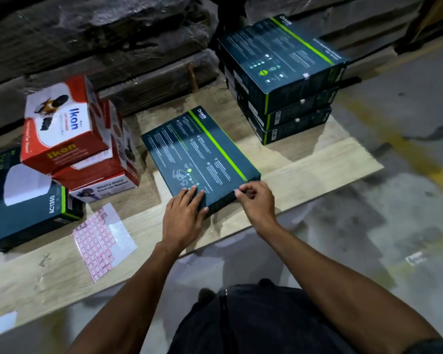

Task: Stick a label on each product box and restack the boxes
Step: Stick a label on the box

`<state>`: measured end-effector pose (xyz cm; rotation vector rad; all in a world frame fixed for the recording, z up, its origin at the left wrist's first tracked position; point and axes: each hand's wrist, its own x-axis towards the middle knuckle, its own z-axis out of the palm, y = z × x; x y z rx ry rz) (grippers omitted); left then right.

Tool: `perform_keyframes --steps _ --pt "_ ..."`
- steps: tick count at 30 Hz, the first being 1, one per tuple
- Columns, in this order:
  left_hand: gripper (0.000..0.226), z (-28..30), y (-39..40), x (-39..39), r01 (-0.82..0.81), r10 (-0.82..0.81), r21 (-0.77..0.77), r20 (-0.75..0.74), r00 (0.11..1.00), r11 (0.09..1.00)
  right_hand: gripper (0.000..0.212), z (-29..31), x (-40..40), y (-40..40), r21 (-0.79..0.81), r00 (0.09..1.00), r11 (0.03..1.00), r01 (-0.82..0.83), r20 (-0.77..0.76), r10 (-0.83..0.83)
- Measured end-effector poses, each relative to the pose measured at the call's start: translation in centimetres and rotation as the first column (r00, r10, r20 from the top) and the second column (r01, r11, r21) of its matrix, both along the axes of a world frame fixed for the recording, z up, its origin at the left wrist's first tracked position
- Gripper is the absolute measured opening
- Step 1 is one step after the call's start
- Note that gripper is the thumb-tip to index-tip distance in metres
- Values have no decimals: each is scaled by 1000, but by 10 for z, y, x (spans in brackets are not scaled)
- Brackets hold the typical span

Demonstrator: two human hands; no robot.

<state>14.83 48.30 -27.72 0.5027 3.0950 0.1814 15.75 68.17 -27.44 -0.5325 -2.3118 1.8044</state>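
Dark Omada box [200, 155], flat on the wooden board [317, 162], near edge under both hands. Left hand [183, 215] pressing down with straight fingers on the near corner of the top face. Right hand [256, 203] pinching at the box's near edge with curled fingertips; too small to tell whether a label sits between them. Further left, label sheet [101, 241] on the board. Behind, right: stack of three Omada boxes [287, 80]. Left: red Ikon boxes [69, 134] piled beside another Omada box [23, 205].
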Motion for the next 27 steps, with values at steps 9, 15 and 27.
perform_keyframes --steps 9,15,27 --pt "48 4 7 -6 71 -71 16 18 997 997 26 6 14 -27 -726 908 590 353 419 -28" --pt "52 9 -4 -13 153 -154 36 40 987 988 37 13 23 -52 -832 909 403 381 416 0" --pt "49 5 -16 -16 366 -373 -160 -13 928 917 36 20 25 -85 -903 900 79 423 408 -152"
